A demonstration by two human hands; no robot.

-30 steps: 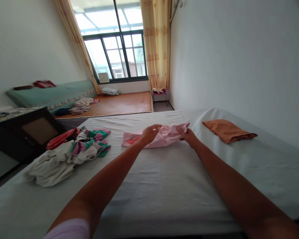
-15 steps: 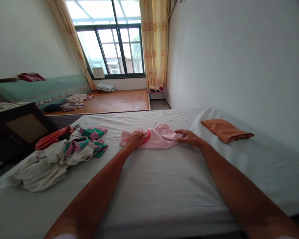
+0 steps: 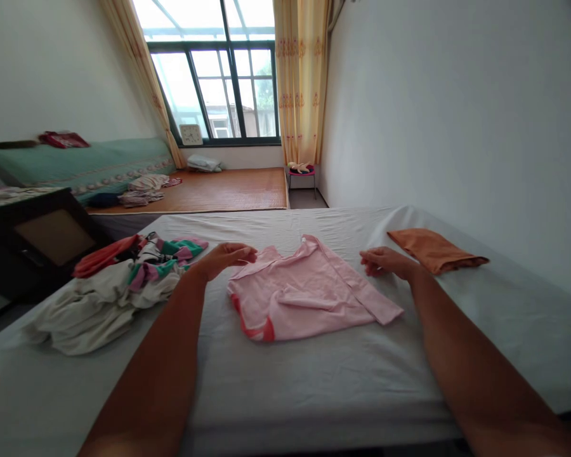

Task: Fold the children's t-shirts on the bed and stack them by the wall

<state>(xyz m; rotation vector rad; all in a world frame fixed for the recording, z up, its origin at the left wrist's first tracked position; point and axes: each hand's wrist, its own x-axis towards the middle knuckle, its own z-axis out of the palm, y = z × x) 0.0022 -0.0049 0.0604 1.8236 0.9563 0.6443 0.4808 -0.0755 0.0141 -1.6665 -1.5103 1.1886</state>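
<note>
in the head view, a pink top (image 3: 314,279) lies spread but creased on the pale sheet (image 3: 323,387) between two hands, apparently laid out but not yet folded, while an orange garment (image 3: 433,249) rests flat and seemingly folded at right and a clothes heap (image 3: 99,311) sits crumpled at left. the left hand (image 3: 223,259) pinches its fingertips together at the top's far left edge, though whether they grip cloth cannot be told; the right hand (image 3: 386,261), fingers loosely curled and apparently released, hangs just beside the top, holding nothing visible.
</note>
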